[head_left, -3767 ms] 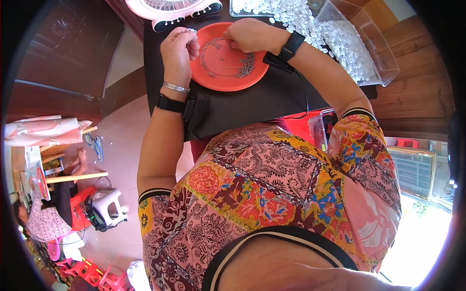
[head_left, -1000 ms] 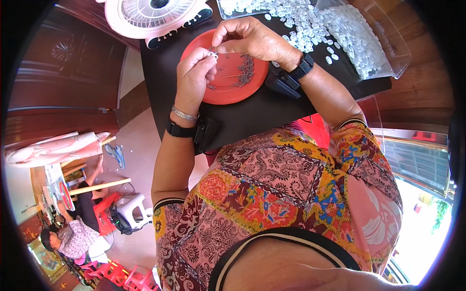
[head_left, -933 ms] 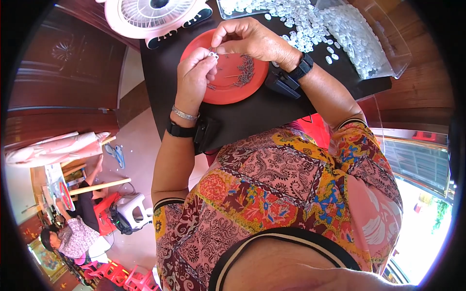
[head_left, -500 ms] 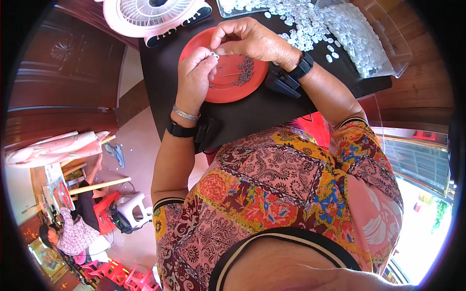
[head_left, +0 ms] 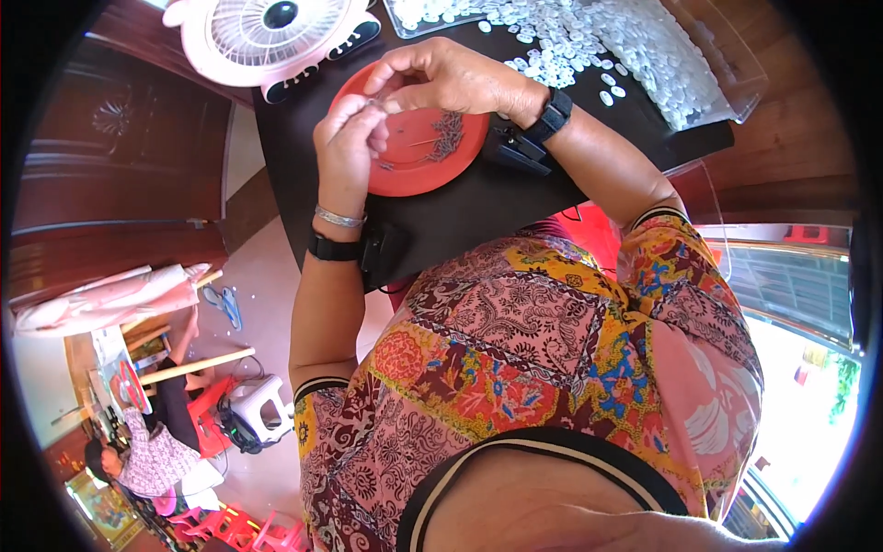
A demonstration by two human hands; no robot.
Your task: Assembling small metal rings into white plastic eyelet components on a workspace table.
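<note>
Over a round red plate (head_left: 405,180), my left hand (head_left: 344,152) and my right hand (head_left: 451,81) meet at their fingertips. Thumb and forefinger of the left are pinched on a small white plastic piece, now almost hidden by the fingers. The right thumb and forefinger are pinched close against it; whatever they hold is too small to make out. Small grey metal pins (head_left: 448,140) lie heaped on the plate's right side, with a few loose ones beside the left hand. Beyond my right hand spreads a pile of oval white plastic pieces (head_left: 556,57).
A clear bin (head_left: 747,92) lies tipped at the far right of the black table (head_left: 441,230), spilling ovals. The pink-and-white fan (head_left: 267,55) stands at the back left. Black devices are strapped at both wrists. Behind on the left, another person (head_left: 161,455) sits near a white stool (head_left: 262,405).
The whole view has shifted slightly. My fingertips have drawn closer together, and the white plastic piece that showed between them is now mostly covered.
</note>
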